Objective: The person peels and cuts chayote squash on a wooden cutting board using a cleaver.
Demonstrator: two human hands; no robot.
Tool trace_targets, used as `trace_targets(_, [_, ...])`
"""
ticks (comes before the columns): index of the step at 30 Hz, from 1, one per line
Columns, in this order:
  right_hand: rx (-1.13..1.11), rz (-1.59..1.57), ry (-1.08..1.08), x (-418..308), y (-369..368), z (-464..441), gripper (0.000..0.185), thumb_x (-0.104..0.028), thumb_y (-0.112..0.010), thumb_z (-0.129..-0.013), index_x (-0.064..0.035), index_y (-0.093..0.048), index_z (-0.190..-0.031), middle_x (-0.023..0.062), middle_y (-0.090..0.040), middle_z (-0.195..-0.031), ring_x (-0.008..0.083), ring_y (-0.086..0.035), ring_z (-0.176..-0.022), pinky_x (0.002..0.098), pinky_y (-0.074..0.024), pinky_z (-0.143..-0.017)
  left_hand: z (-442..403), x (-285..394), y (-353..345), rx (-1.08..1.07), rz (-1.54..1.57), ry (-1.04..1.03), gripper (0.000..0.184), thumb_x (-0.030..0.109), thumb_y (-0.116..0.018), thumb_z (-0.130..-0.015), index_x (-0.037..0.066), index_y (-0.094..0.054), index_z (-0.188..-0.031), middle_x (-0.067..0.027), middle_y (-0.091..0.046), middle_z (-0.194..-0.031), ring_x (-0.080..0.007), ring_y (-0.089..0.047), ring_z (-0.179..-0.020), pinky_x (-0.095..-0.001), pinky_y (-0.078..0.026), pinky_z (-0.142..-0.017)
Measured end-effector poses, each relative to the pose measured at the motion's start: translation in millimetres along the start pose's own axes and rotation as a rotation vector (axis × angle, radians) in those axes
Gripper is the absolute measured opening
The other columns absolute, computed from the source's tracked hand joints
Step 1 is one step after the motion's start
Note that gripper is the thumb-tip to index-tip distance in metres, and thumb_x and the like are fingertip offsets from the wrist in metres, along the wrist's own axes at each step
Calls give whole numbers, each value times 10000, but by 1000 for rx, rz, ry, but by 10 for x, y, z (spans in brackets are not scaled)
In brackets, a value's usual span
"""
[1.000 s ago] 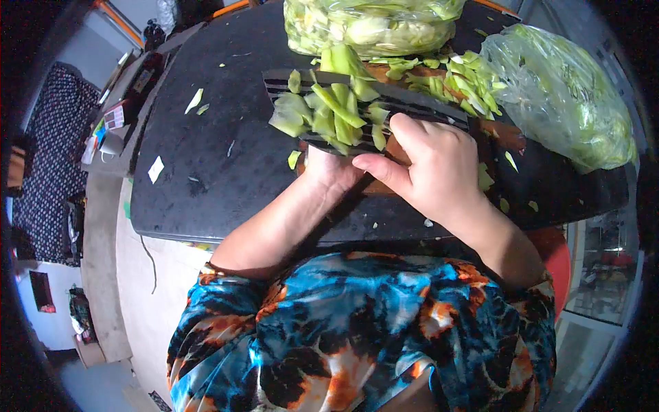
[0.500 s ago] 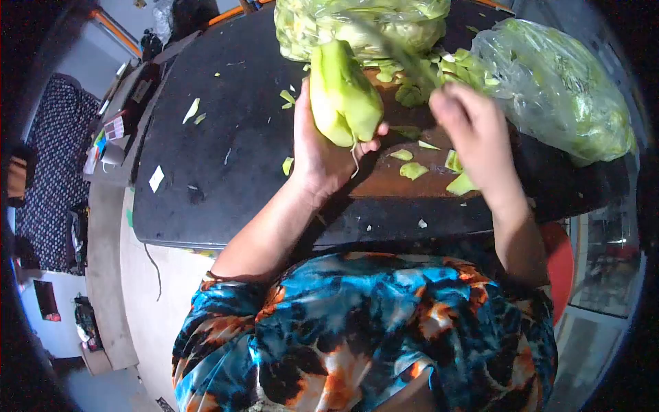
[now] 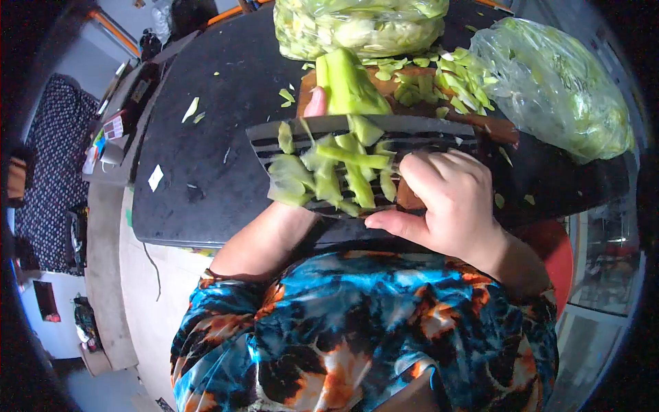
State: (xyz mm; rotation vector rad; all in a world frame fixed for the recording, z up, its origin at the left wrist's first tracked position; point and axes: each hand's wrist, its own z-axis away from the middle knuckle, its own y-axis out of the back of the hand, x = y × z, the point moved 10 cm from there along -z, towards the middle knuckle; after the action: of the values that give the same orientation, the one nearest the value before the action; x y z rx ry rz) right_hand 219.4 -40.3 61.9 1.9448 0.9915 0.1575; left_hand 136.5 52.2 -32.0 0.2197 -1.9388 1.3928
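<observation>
My right hand (image 3: pixel 449 196) is closed around the wooden handle of a broad cleaver (image 3: pixel 446 130). The blade is turned nearly flat towards me, and several thin green slices (image 3: pixel 353 161) lie or cling on it. Behind the blade, my left hand (image 3: pixel 315 103) grips a pale green peeled vegetable (image 3: pixel 351 86), which looks like a chayote with flat cut sides. Only the left thumb and wrist show; the cleaver hides the other fingers. A wooden cutting board (image 3: pixel 504 128) lies beneath, with cut pieces (image 3: pixel 467 79) along its far right side.
A clear plastic bag full of cut green pieces (image 3: pixel 360 31) stands at the back of the dark table (image 3: pixel 206 151). Another filled plastic bag (image 3: pixel 556 89) lies at the right. Scraps dot the tabletop, and a red stool (image 3: pixel 556 264) is below the right edge.
My right hand has swung the cleaver down and left, in front of my left hand. Slices now show on its blade. The chayote has tilted away and sits slightly lower.
</observation>
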Motion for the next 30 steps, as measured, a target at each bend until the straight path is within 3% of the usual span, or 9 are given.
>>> trace_targets(10, [6, 46, 10, -1, -33, -20, 521, -552, -672, -665, -75, -462, -678, 68, -475, -568, 279, -519, -527, 362, -412, -511, -8, -43, 35, 89, 46, 25, 688, 615, -381, -854, 95, -399, -1303, -151, -500, -1227, -286, -524, -1086, -433, -414, -947])
trace_targets(11, [14, 29, 8, 12, -34, -25, 516, -545, -672, -669, -75, -461, -680, 71, -477, -569, 281, -519, -526, 363, -412, -508, 26, -63, -19, 126, 11, 26, 597, 611, -392, -861, 126, -495, -1193, -59, -566, -1051, -189, -555, -940, -335, -457, -850])
trace_targets(14, [28, 10, -11, 75, -64, -44, 504, -530, -671, -683, -72, -459, -687, 81, -486, -573, 288, -524, -529, 371, -415, -501, 18, -115, -56, 100, 110, 50, 600, 615, -390, -859, 125, -492, -1189, -63, -564, -1057, -193, -552, -947, -335, -453, -861])
trace_targets(18, [48, 42, -53, 192, -145, -79, 487, -528, -628, -728, -72, -462, -699, 92, -503, -565, 299, -544, -523, 393, -429, -481, -17, -283, 110, -71, 388, 96, 578, 568, -432, -859, 111, -480, -1210, -120, -525, -1186, -269, -499, -1090, -453, -376, -984])
trace_targets(19, [74, 66, -41, 205, -166, -80, 491, -551, -604, -736, -83, -464, -690, 84, -505, -546, 291, -546, -498, 392, -437, -464, 99, -354, 374, 274, -66, 128, 478, 479, -407, -903, 88, -510, -1157, -132, -539, -1156, -273, -517, -1065, -447, -420, -945])
trace_targets(22, [99, 81, -50, 186, -167, -125, 486, -563, -567, -764, -92, -470, -693, 85, -511, -513, 294, -555, -477, 406, -444, -447, 158, -286, 402, 389, -150, 118, 431, 403, -377, -932, 62, -501, -1164, -140, -548, -1141, -269, -532, -1056, -441, -452, -912])
trace_targets(23, [89, 84, -74, 186, -163, -146, 486, -563, -565, -766, -92, -470, -693, 91, -513, -511, 298, -558, -480, 411, -445, -450, 166, -285, 343, 420, -143, 117, 526, 505, -369, -904, 76, -483, -1187, -122, -555, -1144, -274, -543, -1049, -435, -457, -910])
trace_targets(27, [114, -193, -393, 696, -116, -311, 503, -511, -517, -834, -33, -548, -679, 140, -579, -585, 332, -578, -516, 423, -446, -480, 40, -440, 34, 108, -201, 106, 764, 728, -285, -805, 107, -450, -1217, -86, -577, -1050, -225, -585, -844, -318, -485, -650])
trace_targets(30, [261, -332, -418, 1054, 57, -361, 457, -431, -525, -864, -3, -596, -719, 137, -567, -589, 269, -570, -527, 362, -419, -499, 39, -352, -270, -23, -154, 51, 710, 673, -277, -851, 74, -419, -1206, -91, -572, -970, -192, -585, -715, -268, -460, -536])
